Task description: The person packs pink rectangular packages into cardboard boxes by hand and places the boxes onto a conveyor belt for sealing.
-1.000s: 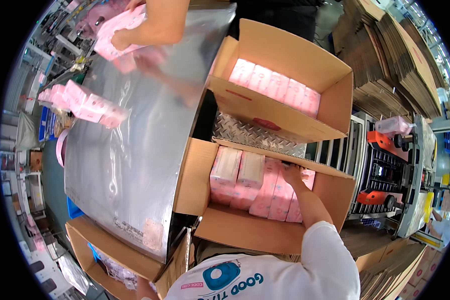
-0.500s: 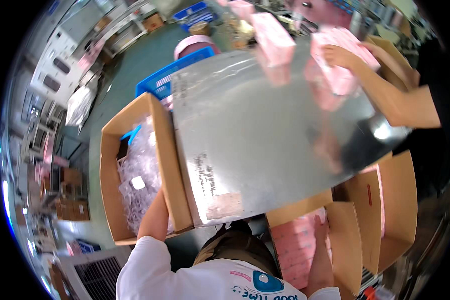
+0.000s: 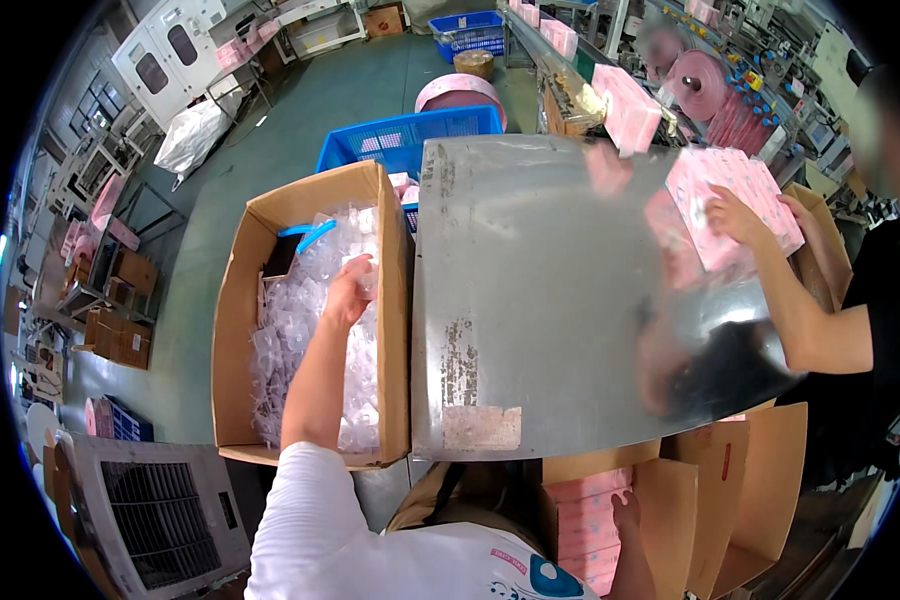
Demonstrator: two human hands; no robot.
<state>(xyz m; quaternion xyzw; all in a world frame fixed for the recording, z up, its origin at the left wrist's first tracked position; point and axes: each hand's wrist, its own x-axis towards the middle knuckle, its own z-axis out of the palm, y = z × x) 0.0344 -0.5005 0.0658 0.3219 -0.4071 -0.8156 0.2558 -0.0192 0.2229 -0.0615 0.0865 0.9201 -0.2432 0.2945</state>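
My left hand (image 3: 348, 292) reaches into a tall open carton (image 3: 395, 330) on the left, full of crinkled clear plastic bags (image 3: 295, 310). Its fingers curl around some of the clear plastic near the right wall. Low on the right, my right hand (image 3: 626, 512) is inside another open carton (image 3: 670, 515), above rows of pink wrapped packs (image 3: 582, 530). Its fingers are apart and touch the packs or the carton's side; which one I cannot tell. No object shows in it.
A shiny metal table (image 3: 540, 300) lies between the cartons. Across it, a co-worker's hands (image 3: 735, 215) hold a block of pink packs (image 3: 715, 190). Another pink pack (image 3: 625, 110) stands at the far edge. Blue crates (image 3: 410, 140) sit behind the left carton.
My left hand has moved farther into the carton and come up into sight among the plastic. The view has shifted. The co-worker's pink block has turned and come nearer.
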